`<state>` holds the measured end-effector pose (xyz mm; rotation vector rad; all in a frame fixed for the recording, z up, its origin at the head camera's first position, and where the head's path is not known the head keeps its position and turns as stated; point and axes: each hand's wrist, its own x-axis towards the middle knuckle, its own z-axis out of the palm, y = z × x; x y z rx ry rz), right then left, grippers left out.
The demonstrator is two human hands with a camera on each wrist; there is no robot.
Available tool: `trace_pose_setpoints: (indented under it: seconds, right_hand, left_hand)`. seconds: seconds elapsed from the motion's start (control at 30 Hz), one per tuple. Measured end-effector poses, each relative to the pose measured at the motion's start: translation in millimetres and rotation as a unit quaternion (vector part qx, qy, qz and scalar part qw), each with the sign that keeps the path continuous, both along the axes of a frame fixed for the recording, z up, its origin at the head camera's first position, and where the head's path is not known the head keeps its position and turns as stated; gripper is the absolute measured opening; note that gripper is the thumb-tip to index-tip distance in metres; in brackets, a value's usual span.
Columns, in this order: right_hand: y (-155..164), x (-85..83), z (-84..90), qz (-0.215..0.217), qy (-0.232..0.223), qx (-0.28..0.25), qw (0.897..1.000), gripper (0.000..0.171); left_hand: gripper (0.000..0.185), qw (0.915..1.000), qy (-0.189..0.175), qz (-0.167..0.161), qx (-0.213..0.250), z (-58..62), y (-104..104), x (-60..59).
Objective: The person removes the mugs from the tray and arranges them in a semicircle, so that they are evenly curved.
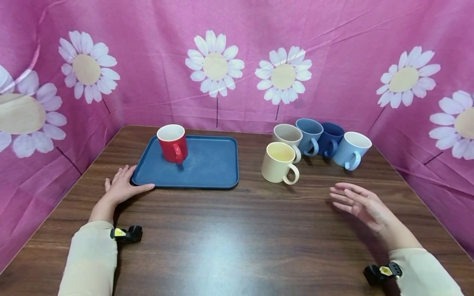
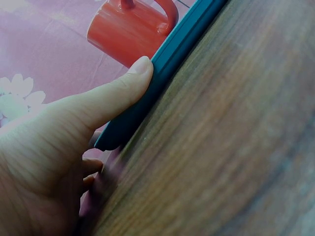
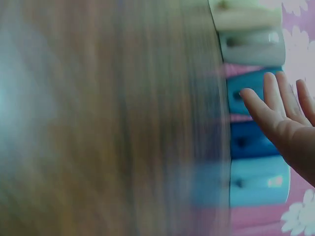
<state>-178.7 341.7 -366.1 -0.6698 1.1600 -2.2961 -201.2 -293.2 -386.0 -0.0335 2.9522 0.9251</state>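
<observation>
The blue tray (image 1: 207, 164) lies flat on the wooden table (image 1: 237, 230), left of centre, with a red mug (image 1: 173, 143) standing upright in its far-left corner, handle turned toward you. Your left hand (image 1: 122, 187) rests on the table at the tray's near-left corner: the fingers lie straight alongside the left edge and the thumb presses against the near rim, as the left wrist view shows, where the thumb (image 2: 113, 98) sits flat on the tray's raised lip. Nothing is curled round the tray; you touch it without gripping it.

Your right hand (image 1: 361, 201) hovers over the table, fingers spread and relaxed, holding nothing. It is nearest the cream mug (image 1: 277, 162), and behind that stand a beige mug (image 1: 288, 135), a mid-blue mug (image 1: 309, 135), a dark blue mug (image 1: 331, 139) and a light blue mug (image 1: 352, 150), clustered close together, some touching.

By its look the tray is stiff plastic, light, with a low rim and a matte floor, so it should slide easily on the smooth wood. The red mug looks ceramic: heavier than the tray, hard, breakable, and its weight sits off-centre toward the left. If you lift the tray, take it by the rim on two opposite sides and keep it level. The mugs are best taken by the handle or round the body.
</observation>
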Motion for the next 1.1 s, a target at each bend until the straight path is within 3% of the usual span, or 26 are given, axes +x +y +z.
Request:
trace_pose_setpoints:
  seconds: [0.23, 0.53, 0.8, 1.1]
  right_hand:
    - [-37.8, 6.8, 11.6, 0.008, 0.015, 0.061, 0.998, 0.036]
    - [-94.6, -2.3, 19.7, -0.023, 0.043, 0.136, 0.990, 0.030]
    - [-145.7, -14.0, 21.5, -0.026, 0.033, 0.201, 0.979, 0.028]
    - [-201.6, -30.7, 18.9, -0.041, 0.008, 0.264, 0.963, 0.039]
  left_hand:
    - [0.100, 0.9999, -0.009, -0.005, -0.010, 1.2, 1.1, 0.0]
    - [0.100, 0.9999, -0.002, -0.006, -0.015, -1.6, -1.4, -1.8]
    - [0.100, 0.9999, -0.004, -0.006, -0.015, -2.2, -1.1, -1.8]
    - [0.100, 0.9999, -0.006, -0.006, -0.012, -0.5, -1.0, -0.8]
